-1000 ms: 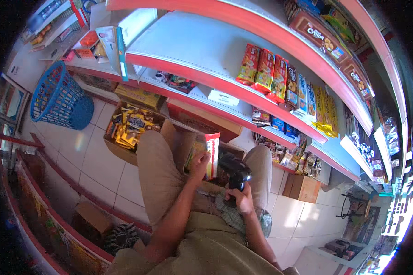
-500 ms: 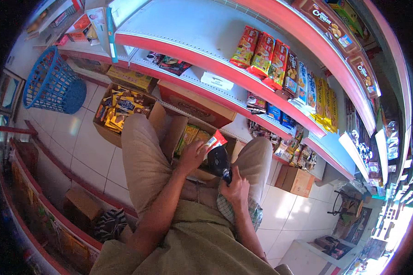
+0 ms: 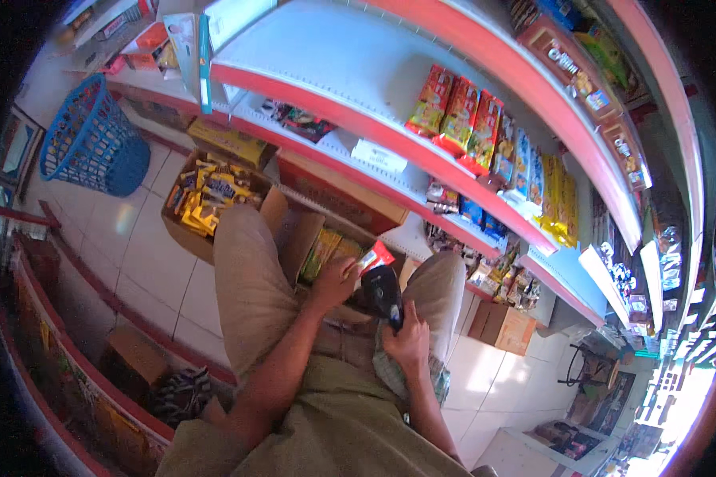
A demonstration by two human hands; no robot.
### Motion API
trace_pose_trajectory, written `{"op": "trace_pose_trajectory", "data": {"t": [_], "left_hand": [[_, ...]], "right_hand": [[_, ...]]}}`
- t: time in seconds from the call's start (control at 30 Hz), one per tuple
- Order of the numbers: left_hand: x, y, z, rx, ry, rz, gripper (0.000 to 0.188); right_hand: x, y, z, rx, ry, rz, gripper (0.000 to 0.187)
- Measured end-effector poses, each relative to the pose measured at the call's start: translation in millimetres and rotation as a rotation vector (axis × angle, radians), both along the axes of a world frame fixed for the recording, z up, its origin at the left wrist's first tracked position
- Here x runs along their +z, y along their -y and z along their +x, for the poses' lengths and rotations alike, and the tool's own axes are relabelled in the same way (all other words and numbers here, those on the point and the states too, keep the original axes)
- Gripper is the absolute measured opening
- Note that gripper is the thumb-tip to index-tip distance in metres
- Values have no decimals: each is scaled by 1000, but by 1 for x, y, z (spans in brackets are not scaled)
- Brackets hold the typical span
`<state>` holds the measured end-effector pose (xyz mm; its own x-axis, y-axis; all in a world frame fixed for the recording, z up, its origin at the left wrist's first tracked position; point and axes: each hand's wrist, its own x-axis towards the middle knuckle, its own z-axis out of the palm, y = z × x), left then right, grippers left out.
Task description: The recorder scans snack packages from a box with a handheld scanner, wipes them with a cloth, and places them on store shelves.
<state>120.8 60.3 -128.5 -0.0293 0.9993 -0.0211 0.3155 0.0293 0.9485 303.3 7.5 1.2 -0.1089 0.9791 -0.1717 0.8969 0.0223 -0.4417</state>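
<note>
My left hand (image 3: 337, 278) is closed on a small red and white packet (image 3: 375, 257) above my lap. In my right hand (image 3: 408, 338) is a black handheld barcode scanner (image 3: 383, 291), gripped by its handle. The scanner's head is right beside the packet; whether they touch I cannot tell. Below my hands, between my knees, an open cardboard box (image 3: 299, 236) holds green and yellow packets (image 3: 323, 253). By my left knee stands another open cardboard box (image 3: 188, 230), full of yellow and dark packets (image 3: 215, 191).
Shelves with red edges (image 3: 326, 94) run across in front, bearing red, blue and yellow biscuit packs (image 3: 458, 115). A blue plastic basket (image 3: 107, 143) stands on the tiled floor at the left. A closed carton (image 3: 503, 327) sits right of my knee. Low red-edged shelving (image 3: 79, 310) lies at the left.
The view has shifted slightly. The scanner's head now faces the packet more squarely, a little lower in the picture. Both hands keep their holds.
</note>
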Motion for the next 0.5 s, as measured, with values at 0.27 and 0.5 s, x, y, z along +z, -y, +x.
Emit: {"op": "trace_pose_trajectory", "data": {"t": [0.27, 0.5], "left_hand": [[-16, -9, 7, 54, 412, -315, 34], [-35, -17, 1, 270, 643, -167, 35]], "right_hand": [[172, -45, -25, 334, -240, 344, 72], [292, -161, -85, 550, -83, 863, 60]]}}
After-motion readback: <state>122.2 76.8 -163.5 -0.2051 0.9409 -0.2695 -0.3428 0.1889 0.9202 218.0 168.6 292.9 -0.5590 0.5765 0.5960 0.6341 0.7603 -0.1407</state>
